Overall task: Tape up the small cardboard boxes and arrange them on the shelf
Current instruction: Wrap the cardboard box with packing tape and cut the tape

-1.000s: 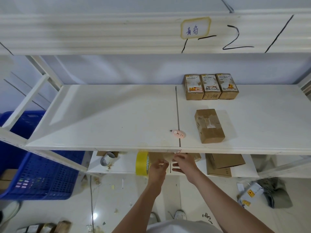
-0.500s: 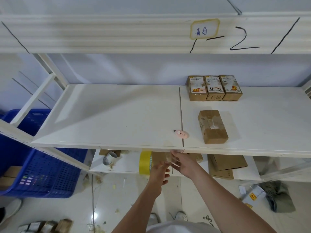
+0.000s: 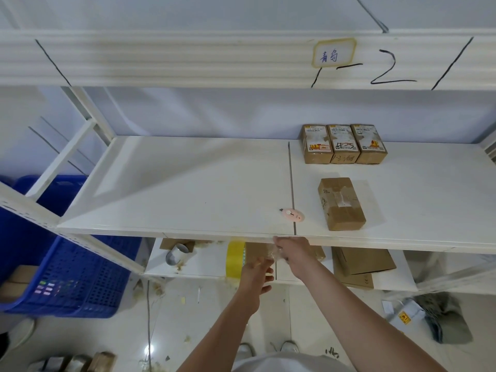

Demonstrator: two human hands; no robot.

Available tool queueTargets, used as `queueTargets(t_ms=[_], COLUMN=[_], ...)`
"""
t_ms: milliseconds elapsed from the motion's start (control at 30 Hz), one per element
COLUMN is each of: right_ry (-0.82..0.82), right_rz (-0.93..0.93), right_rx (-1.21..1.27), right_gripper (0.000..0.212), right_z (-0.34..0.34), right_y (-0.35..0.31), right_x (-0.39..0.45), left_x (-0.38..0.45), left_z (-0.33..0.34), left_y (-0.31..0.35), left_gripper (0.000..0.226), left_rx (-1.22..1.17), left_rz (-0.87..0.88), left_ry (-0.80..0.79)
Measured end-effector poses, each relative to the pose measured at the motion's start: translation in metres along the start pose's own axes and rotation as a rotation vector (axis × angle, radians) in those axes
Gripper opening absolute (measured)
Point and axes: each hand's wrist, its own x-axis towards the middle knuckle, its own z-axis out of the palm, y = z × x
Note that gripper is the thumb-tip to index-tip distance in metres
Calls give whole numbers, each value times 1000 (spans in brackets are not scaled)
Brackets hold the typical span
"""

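Note:
A brown cardboard box point(image 3: 342, 204) with clear tape across its top lies on the white shelf board point(image 3: 188, 189), right of the seam. Three small labelled boxes point(image 3: 343, 143) stand in a row at the back. A pink cutter point(image 3: 292, 214) lies by the front edge. Just under that edge my right hand point(image 3: 294, 255) pinches a crumpled strip of clear tape point(image 3: 272, 255). My left hand point(image 3: 257, 276) hangs lower and to the left, fingers loosely spread; I cannot tell whether it touches the tape. A yellow tape roll point(image 3: 235, 259) stands on the lower shelf beside it.
Flattened cardboard boxes point(image 3: 362, 264) and a small grey roll point(image 3: 175, 255) lie on the lower shelf. A blue plastic crate point(image 3: 67, 264) stands at the left on the floor. A grey bag point(image 3: 442, 320) and scraps lie on the floor at the right.
My right hand has risen to the shelf's front edge with the tape. My left hand has dropped a little and its fingers have loosened.

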Motion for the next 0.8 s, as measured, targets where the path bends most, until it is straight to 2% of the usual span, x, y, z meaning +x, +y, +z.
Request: queueTargets(t_ms=[100, 200, 367, 500, 600, 800], right_ry=[-79, -176, -371, -566, -580, -502], right_rz=[-113, -193, -272, -296, -353, -377], right_rx=[-105, -7, 106, 186, 158, 190], right_gripper=[10, 7, 23, 30, 32, 26], right_z=[0, -13, -36, -44, -44, -40], right_y=[-13, -28, -49, -65, -75, -86], right_x=[-19, -35, -51, -63, -73, -91], left_x=[-10, -21, -38, -51, -58, -64], left_z=[1, -4, -10, -10, -9, -7], left_y=[3, 15, 45, 67, 76, 77], left_gripper=[24, 10, 12, 11, 14, 6], left_rx=[-70, -163, -148, -385, -526, -589], left_rz=[-13, 65, 251, 225, 142, 95], left_ry=[-40, -99, -175, -284, -364, -406])
